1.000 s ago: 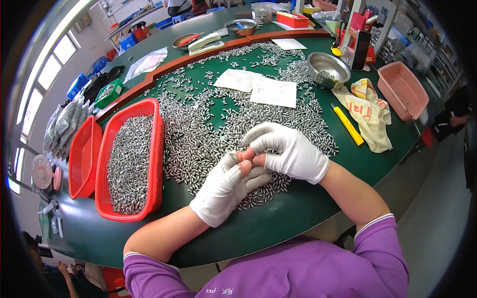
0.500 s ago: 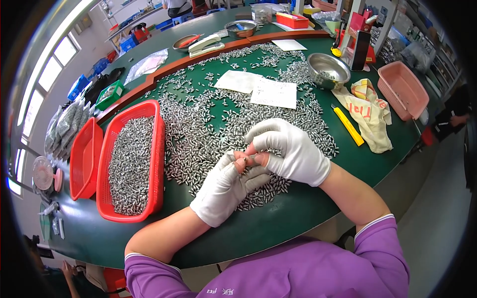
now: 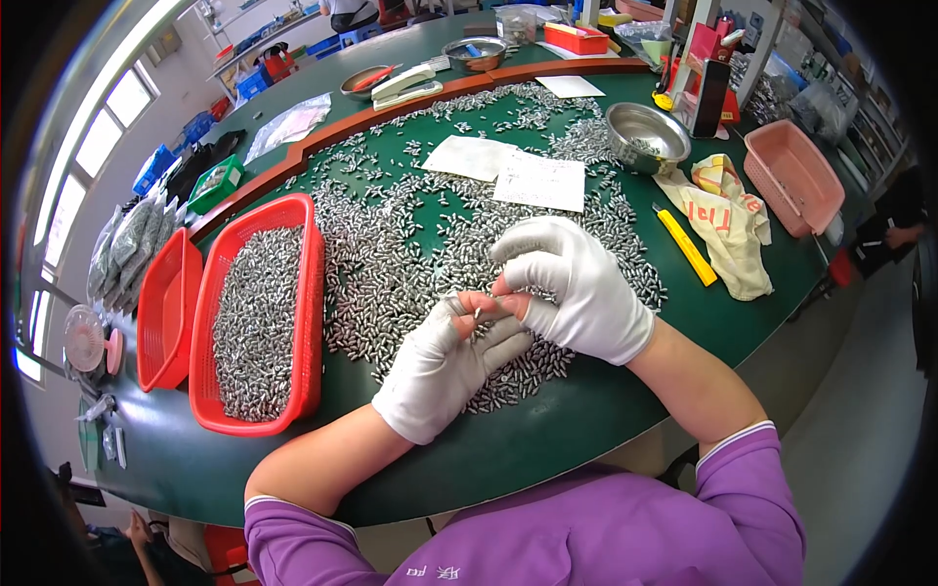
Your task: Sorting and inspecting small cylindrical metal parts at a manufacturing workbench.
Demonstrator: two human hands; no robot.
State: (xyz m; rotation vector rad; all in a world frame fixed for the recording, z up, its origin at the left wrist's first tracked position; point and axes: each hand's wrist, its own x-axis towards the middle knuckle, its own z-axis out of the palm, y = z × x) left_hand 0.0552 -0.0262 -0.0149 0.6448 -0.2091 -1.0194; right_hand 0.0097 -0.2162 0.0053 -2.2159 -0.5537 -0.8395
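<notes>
Both my hands wear white gloves with bare thumb and index fingertips, and they meet over a spread of small silver bullet-shaped metal pieces (image 3: pixel 381 264). Between the thumb and index finger of my left hand (image 3: pixel 435 366) a small metal piece (image 3: pixel 478 313) is pinched, its end just showing. My right hand (image 3: pixel 586 298) is closed beside it, thumb and index tips close together and touching or nearly touching the left fingertips. Whatever lies between those right fingertips is too small to make out. Left of the hands, a red basket (image 3: pixel 315 322) holds many of the same pieces.
A second red basket (image 3: pixel 161 322) leans at the far left. Paper slips (image 3: pixel 539 183) lie on the pieces. To the right are a steel bowl (image 3: pixel 647 122), a yellow cutter knife (image 3: pixel 687 252), a cloth bag (image 3: pixel 728 234) and a pink basket (image 3: pixel 782 186). A wooden rim (image 3: pixel 391 114) borders the green table.
My right hand has shifted slightly down and right, its fingers curled more. The piece in my left fingertips has turned and its end now shows more upright.
</notes>
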